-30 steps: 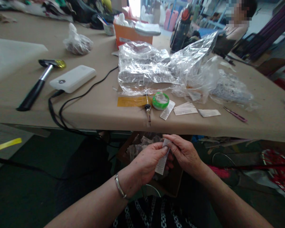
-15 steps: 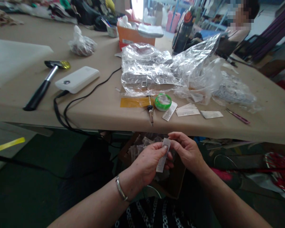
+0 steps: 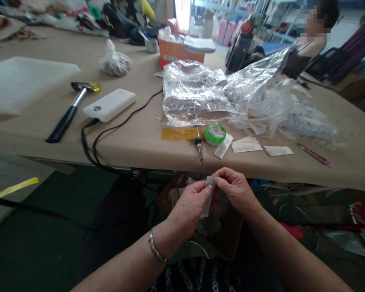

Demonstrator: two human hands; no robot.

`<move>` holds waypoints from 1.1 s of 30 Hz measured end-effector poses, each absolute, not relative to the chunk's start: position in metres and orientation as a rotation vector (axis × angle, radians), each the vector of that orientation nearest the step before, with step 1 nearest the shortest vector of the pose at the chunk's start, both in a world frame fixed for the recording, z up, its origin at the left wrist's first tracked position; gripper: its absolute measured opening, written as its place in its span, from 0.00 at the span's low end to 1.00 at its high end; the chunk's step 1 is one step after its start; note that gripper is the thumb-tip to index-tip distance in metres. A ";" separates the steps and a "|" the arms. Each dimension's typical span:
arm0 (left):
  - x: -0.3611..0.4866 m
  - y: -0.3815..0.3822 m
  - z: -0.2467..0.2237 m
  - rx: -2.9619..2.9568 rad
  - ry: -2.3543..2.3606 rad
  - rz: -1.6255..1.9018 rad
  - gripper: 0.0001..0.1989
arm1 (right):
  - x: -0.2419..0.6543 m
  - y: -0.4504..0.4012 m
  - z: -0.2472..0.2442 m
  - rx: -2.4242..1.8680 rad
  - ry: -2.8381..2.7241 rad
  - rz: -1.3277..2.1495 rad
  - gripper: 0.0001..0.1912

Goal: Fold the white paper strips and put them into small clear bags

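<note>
My left hand (image 3: 190, 207), with a metal bangle at the wrist, pinches a small pale printed strip (image 3: 206, 207) between thumb and fingers. At the strip's upper end, the thumb and forefinger of my right hand (image 3: 235, 190) are pinched together, touching its corner. Both hands are over an open cardboard box (image 3: 235, 239) of clear plastic pieces, below the table edge. On the table (image 3: 140, 150) ahead lie a soldering iron (image 3: 199, 148), a green round tin (image 3: 215, 134), several printed strips (image 3: 246, 144) and purple tweezers (image 3: 313, 153).
Crumpled clear plastic bags (image 3: 200, 93) cover the table's middle. To the left are a white power unit (image 3: 110, 105) with a black cable and a hammer (image 3: 67, 115). Behind stand an orange box (image 3: 181, 53) and a dark bottle (image 3: 239, 48). A person (image 3: 313, 40) sits at the back right.
The view has shifted, so the table things appear farther right. My right fingers have closed in on the strip's top end, and my left thumb now sits nearer that end.
</note>
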State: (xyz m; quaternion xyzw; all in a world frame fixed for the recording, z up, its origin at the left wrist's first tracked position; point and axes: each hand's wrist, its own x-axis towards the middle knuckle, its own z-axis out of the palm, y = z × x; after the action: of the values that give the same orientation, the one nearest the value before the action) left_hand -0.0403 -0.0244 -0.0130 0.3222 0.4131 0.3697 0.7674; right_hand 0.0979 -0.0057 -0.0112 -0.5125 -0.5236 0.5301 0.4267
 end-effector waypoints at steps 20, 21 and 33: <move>-0.064 0.008 -0.008 1.519 1.357 1.180 0.08 | 0.079 0.017 -0.007 -1.299 -1.699 0.796 0.07; -0.064 0.009 -0.009 1.526 1.354 1.184 0.08 | 0.079 0.017 -0.007 -1.298 -1.702 0.787 0.07; -0.063 0.014 -0.011 1.534 1.351 1.197 0.09 | 0.080 0.022 -0.008 -1.288 -1.727 0.744 0.07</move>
State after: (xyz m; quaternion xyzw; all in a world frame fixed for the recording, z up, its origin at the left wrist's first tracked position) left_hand -0.0629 0.0139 -0.0107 0.5997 0.5283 0.4682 0.3769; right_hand 0.0800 0.0216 -0.0078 -0.5135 -0.6882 0.2965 0.4180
